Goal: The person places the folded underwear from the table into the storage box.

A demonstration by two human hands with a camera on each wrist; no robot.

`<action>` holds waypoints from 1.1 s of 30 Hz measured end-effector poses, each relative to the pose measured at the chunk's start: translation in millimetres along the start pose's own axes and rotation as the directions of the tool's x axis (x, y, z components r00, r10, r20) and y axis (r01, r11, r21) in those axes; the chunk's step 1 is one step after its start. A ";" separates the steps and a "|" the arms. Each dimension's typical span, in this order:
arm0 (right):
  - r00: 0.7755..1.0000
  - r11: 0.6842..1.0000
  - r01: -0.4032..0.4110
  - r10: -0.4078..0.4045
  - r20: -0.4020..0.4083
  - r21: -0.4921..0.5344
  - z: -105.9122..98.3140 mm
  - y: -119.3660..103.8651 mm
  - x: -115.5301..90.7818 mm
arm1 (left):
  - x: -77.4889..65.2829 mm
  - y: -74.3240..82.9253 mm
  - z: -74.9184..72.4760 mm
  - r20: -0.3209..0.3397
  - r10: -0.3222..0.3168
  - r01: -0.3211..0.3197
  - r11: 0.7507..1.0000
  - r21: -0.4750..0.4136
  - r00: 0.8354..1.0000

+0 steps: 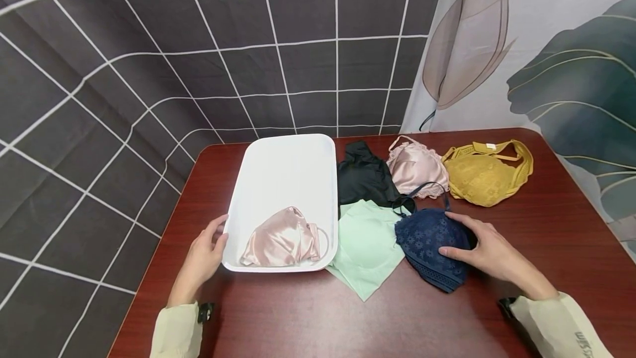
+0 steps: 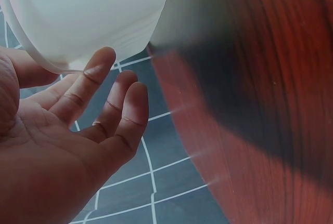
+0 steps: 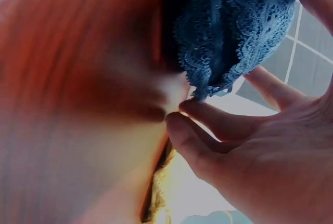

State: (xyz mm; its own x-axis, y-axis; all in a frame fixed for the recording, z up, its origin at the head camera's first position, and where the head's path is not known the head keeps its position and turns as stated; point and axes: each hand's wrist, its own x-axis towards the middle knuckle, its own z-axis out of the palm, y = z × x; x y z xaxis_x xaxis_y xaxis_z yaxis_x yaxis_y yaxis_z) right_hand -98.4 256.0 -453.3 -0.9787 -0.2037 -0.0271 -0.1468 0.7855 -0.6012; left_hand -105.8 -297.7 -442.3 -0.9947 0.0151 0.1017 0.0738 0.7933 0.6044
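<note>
A white tray (image 1: 290, 170) lies on the left of the table, with a shiny pink satin bra (image 1: 280, 239) in its near end. My left hand (image 1: 203, 253) is at the tray's left edge, fingers loosely bent, fingertips right at the rim; in the left wrist view the index finger overlaps the tray's outer wall (image 2: 130, 31). My right hand (image 1: 489, 250) grips a navy lace bra (image 1: 432, 242) by its right side, thumb on the cup and fingers at its far edge. In the right wrist view, the bra's lace (image 3: 260, 21) lies between thumb and fingers.
Right of the tray lie a mint green bra (image 1: 370, 242), a black garment (image 1: 365, 173), a pale pink bra (image 1: 417, 167) with lace trim, and a mustard bra (image 1: 484, 175). A dark gridded curtain (image 1: 303, 59) hangs behind the table (image 1: 338, 314).
</note>
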 end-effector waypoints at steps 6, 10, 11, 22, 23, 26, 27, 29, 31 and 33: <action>0.999 0.999 -0.036 0.036 0.014 -0.008 1.7 1.5 -0.3 | -0.3 0.2 -0.3 0.003 -0.011 0.011 1.000 0.003 1.000; 0.999 0.999 -0.049 0.049 0.023 0.006 3.0 1.8 -1.0 | -0.6 0.4 0.3 0.005 -0.014 0.014 1.000 0.007 1.000; 0.998 0.999 -0.053 0.053 0.022 0.012 3.3 2.0 -1.6 | -0.8 0.6 0.3 0.004 -0.013 0.013 1.000 0.004 1.000; 0.991 0.995 0.025 -0.012 -0.130 0.092 10.5 -1.6 -8.5 | -0.8 1.4 -0.2 0.000 -0.002 0.002 1.000 0.010 1.000; 0.988 0.995 0.039 -0.024 -0.152 0.097 11.4 -2.1 -9.1 | -0.6 1.2 0.1 -0.001 -0.002 0.002 1.000 0.011 1.000; 0.980 0.994 0.064 -0.045 -0.194 0.093 13.6 -3.4 -10.1 | -0.2 1.0 0.8 -0.006 -0.002 0.002 1.000 0.016 1.000; 0.978 0.993 0.070 -0.051 -0.203 0.090 14.0 -3.7 -10.3 | 0.0 0.6 1.1 -0.007 -0.002 0.002 1.000 0.018 1.000; 0.975 0.994 0.078 -0.059 -0.216 0.079 14.2 -4.2 -10.9 | 0.4 0.4 1.3 -0.009 -0.004 0.004 1.000 0.013 1.000; 0.971 0.994 0.083 -0.065 -0.230 0.066 14.1 -5.1 -11.6 | 0.4 0.1 1.0 -0.007 -0.003 0.003 1.000 0.011 1.000; 0.966 0.995 0.091 -0.076 -0.248 0.050 13.8 -6.5 -12.8 | 0.6 -0.3 0.8 -0.004 -0.004 0.004 1.000 0.006 1.000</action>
State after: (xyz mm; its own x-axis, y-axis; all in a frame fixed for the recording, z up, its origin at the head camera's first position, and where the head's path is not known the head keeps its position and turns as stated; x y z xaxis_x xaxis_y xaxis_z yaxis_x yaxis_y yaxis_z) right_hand -83.0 245.5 -460.1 -0.9698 -0.1110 0.2174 -0.2275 0.7336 -0.6404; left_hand -106.4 -297.5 -443.0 -0.9947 0.0094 0.1025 0.0694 0.7968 0.6002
